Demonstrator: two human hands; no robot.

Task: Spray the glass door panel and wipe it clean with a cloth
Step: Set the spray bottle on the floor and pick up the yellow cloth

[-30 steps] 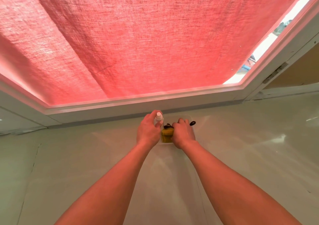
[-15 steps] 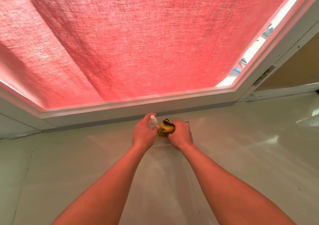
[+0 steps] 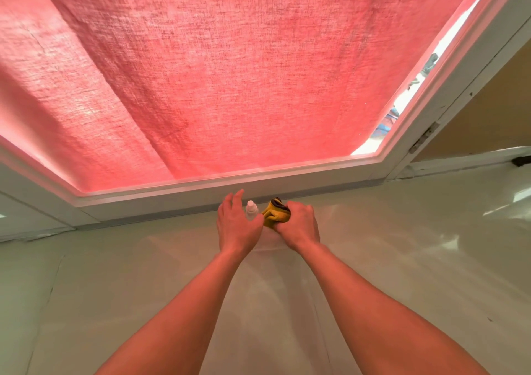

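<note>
The glass door panel fills the upper view, with a red curtain hanging behind it. A small white spray bottle stands on the floor by the door's white bottom rail. My left hand is beside the bottle, its fingers spread and straight and its thumb just below the bottle. My right hand grips a crumpled yellow cloth with a dark edge, right of the bottle.
A glossy pale floor spreads under both arms. The white door frame runs up the right side, with a metal hinge on it. A bright strip of outdoors shows past the curtain's right edge.
My left hand has loosened from the spray bottle, and its fingers now spread open. The right hand keeps hold of the yellow cloth. The view has tilted slightly.
</note>
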